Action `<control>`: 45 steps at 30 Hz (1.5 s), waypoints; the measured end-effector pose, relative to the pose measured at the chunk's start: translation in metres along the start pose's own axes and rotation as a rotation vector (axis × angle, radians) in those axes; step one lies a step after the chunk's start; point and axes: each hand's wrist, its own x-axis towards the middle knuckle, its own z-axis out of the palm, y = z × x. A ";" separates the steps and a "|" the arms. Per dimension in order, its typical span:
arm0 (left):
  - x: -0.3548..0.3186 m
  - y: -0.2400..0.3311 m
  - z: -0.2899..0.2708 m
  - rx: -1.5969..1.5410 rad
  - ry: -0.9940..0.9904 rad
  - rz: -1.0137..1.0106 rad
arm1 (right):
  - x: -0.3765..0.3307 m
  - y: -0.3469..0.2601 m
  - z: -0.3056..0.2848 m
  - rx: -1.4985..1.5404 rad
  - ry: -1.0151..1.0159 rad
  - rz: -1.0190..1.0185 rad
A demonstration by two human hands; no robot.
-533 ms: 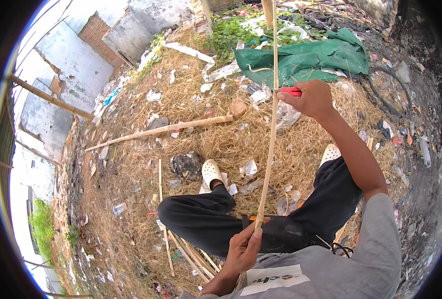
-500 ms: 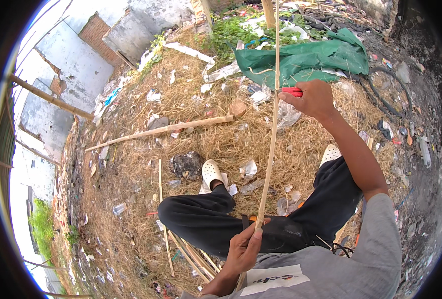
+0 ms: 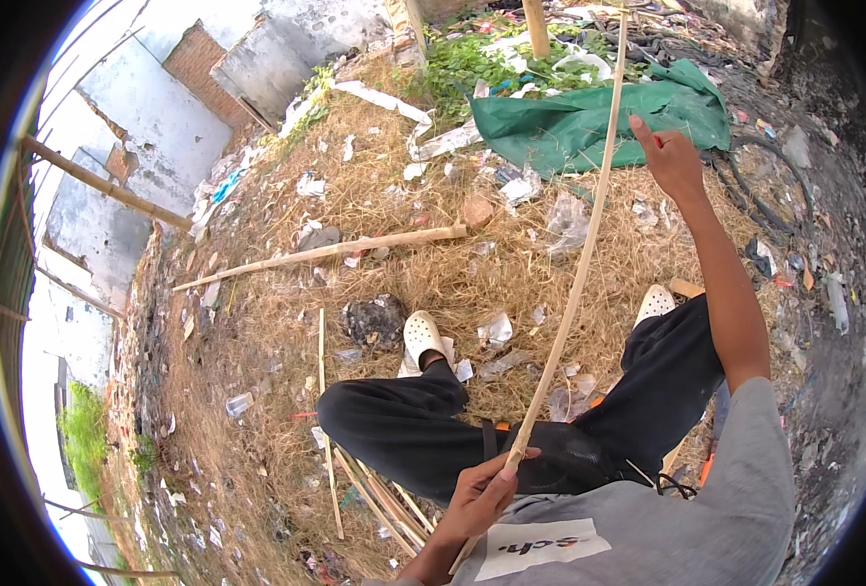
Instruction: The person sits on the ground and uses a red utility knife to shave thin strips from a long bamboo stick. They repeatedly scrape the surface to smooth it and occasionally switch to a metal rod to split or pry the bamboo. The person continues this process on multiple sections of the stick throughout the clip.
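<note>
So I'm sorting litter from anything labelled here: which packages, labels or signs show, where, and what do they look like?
Shirt label: white slanted rectangle with dark print, on the grey shirt front, bottom centre.
Plastic cup: clear, lying on the straw, lower left.
Clear plastic wrappers: crumpled, between the two white shoes.
No signs or screens.

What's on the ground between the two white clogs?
In the head view, between the left clog and the right clog lie dry straw and clear plastic scraps; the thin bamboo strip crosses above that stretch.
</note>
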 end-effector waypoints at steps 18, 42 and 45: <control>0.072 0.032 0.014 0.203 0.288 0.270 | -0.158 -0.092 0.021 0.080 -0.281 -0.834; 0.072 0.022 0.012 0.536 0.395 0.399 | -0.140 -0.095 0.025 -0.009 -0.247 -0.833; 0.070 0.025 0.011 0.557 0.417 0.356 | -0.169 -0.098 0.022 0.048 -0.304 -0.946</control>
